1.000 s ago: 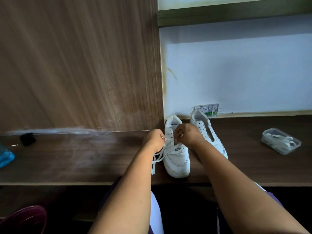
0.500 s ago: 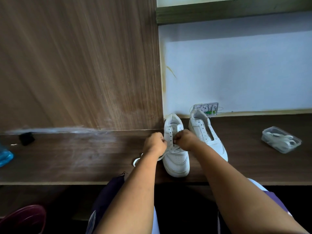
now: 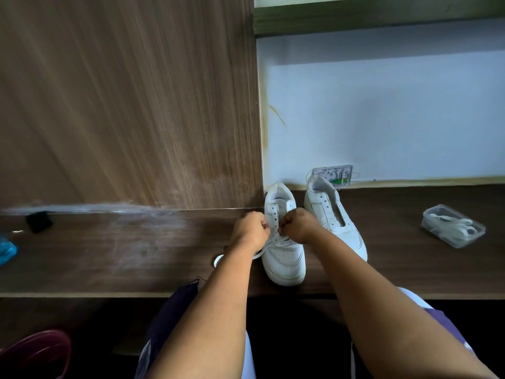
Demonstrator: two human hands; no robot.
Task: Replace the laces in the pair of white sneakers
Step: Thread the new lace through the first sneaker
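Two white sneakers stand on the wooden desk (image 3: 136, 250) at mid-frame. I have both fists over the near sneaker (image 3: 284, 255): my left hand (image 3: 252, 228) curls round the white lace (image 3: 218, 259), which loops out to the lower left, and my right hand (image 3: 296, 224) pinches the lace at the eyelets. The unlaced sneaker (image 3: 336, 222) sits just right. A clear box of laces (image 3: 452, 225) lies at far right.
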